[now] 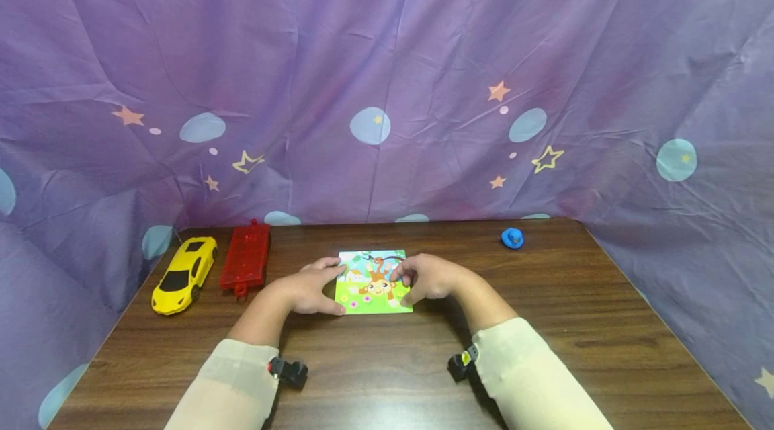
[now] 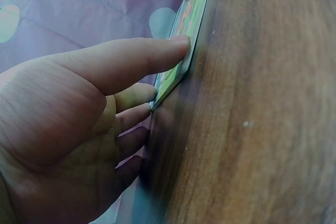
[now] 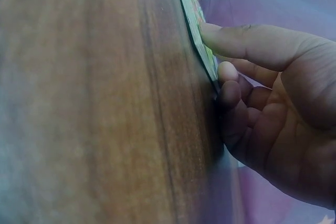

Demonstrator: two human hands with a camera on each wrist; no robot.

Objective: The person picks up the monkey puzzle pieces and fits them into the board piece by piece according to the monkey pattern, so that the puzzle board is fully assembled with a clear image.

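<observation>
A thin, nearly square monkey picture board [image 1: 371, 299] lies on the brown table, its face printed with a monkey, flowers and grass. My left hand [image 1: 314, 287] holds its left side. In the left wrist view the left thumb [image 2: 176, 51] lies over the near edge, while the other fingertips meet the side edge. From the right, my right hand [image 1: 431, 277] grips the board with curled fingers that overlap its picture in the head view. The right thumb [image 3: 212, 34] presses on the face near the pale edge, and a fingertip [image 3: 227, 72] touches the corner.
To the left are a yellow toy car [image 1: 184, 275] and a translucent red plastic case [image 1: 246, 256]. A small blue hat-shaped toy [image 1: 512, 238] sits at the back right. A purple star-patterned cloth [image 1: 326, 80] hangs behind the wooden table [image 1: 375, 376].
</observation>
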